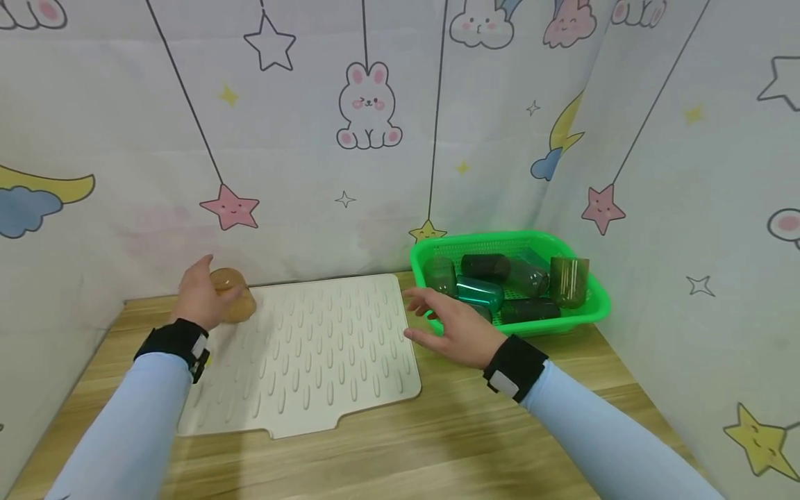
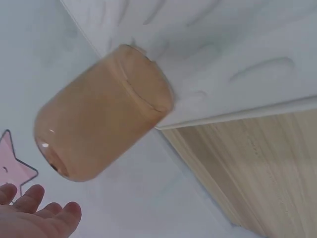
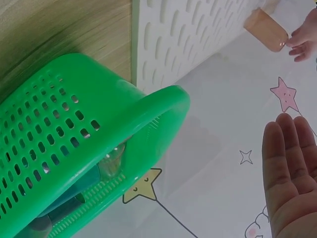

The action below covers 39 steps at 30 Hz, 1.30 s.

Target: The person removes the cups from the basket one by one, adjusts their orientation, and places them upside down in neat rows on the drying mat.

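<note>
An amber-brown tinted drinking glass stands upside down at the far left corner of a white ribbed drying mat. Around its upper part my left hand hovers with spread fingers. In the left wrist view those fingers appear loosely bent and apart from the glass, whose rim meets the mat. My right hand is held in the air between the mat's right edge and a green plastic basket, fingers extended, holding nothing. The right wrist view shows its straight fingers.
Several tinted glasses lie in the basket, among them a teal one and a dark one. An olive-brown glass leans at its right side. Patterned cloth hangs behind and beside the wooden table.
</note>
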{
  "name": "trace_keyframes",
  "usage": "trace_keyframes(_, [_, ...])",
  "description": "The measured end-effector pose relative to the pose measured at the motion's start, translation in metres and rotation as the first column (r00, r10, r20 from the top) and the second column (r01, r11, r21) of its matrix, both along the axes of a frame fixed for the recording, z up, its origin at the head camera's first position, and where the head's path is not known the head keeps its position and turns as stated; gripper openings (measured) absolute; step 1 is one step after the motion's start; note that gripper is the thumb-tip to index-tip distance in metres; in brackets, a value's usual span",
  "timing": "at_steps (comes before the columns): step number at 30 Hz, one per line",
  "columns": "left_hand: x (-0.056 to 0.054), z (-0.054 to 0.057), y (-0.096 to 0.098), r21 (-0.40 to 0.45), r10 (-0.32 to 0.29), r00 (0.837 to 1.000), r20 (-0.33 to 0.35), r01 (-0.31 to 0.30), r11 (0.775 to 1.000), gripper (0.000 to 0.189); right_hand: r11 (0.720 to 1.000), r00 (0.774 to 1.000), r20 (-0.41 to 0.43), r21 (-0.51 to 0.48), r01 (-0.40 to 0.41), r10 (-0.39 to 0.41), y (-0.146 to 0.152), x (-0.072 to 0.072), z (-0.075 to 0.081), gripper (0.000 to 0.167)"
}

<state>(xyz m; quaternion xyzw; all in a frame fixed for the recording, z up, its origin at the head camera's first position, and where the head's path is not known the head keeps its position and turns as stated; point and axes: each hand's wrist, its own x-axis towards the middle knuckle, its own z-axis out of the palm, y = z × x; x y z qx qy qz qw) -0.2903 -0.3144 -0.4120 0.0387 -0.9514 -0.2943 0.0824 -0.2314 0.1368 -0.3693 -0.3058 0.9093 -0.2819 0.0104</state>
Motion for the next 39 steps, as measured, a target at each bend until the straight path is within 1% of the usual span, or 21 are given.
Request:
trace_keyframes(3, [0.009,0.008,0.012,0.003,-0.042,0.999,-0.030,0.042,0.999,0.089,1.000,1.000,-0.005,0.000,-0.002,0.002,0.000,-0.001,0.001,0.059])
trace_keyframes(7, [0.022,0.020,0.036,0.017,-0.109,0.992,-0.057,0.111,0.994,0.087,1.000,1.000,-0.021,0.001,0.010,-0.010,0.001,-0.002,0.003,0.058])
trace_keyframes(9, [0.028,0.024,0.049,0.009,-0.143,0.987,-0.073,0.144,0.990,0.086,1.000,0.999,-0.025,-0.002,0.021,-0.021,0.003,-0.003,0.004,0.057])
trace_keyframes(13, [0.041,0.029,0.071,-0.016,-0.193,0.976,-0.099,0.192,0.981,0.084,0.999,0.999,-0.020,0.003,0.033,-0.033,0.007,-0.006,0.007,0.054])
trace_keyframes(15, [0.048,0.031,0.081,-0.006,-0.217,0.972,-0.093,0.217,0.976,0.084,0.999,0.999,-0.015,0.008,0.036,-0.036,0.010,-0.009,0.009,0.054])
trace_keyframes(17, [0.055,0.032,0.089,-0.003,-0.234,0.968,-0.095,0.235,0.972,0.082,0.999,0.999,-0.006,0.013,0.039,-0.039,0.015,-0.011,0.011,0.055])
trace_keyframes(21, [0.065,0.029,0.103,0.001,-0.264,0.961,-0.081,0.265,0.964,0.082,0.998,0.999,-0.009,0.031,0.049,-0.049,0.026,-0.014,0.016,0.055])
trace_keyframes(27, [0.074,0.028,0.116,0.011,-0.297,0.951,-0.082,0.299,0.954,0.079,0.997,0.997,-0.036,0.048,0.065,-0.063,0.044,-0.024,0.028,0.049])
trace_keyframes(30, [0.077,0.028,0.119,0.012,-0.304,0.950,-0.076,0.305,0.952,0.078,0.995,0.997,-0.022,0.064,0.081,-0.080,0.051,-0.029,0.032,0.049])
trace_keyframes(35, [0.082,0.028,0.124,0.021,-0.322,0.944,-0.070,0.324,0.946,0.078,0.989,0.995,0.020,0.114,0.096,-0.099,0.062,-0.037,0.028,0.050])
trace_keyframes(39, [0.083,0.027,0.126,0.029,-0.336,0.939,-0.068,0.338,0.941,0.078,0.981,0.994,0.025,0.166,0.102,-0.107,0.070,-0.042,0.022,0.051])
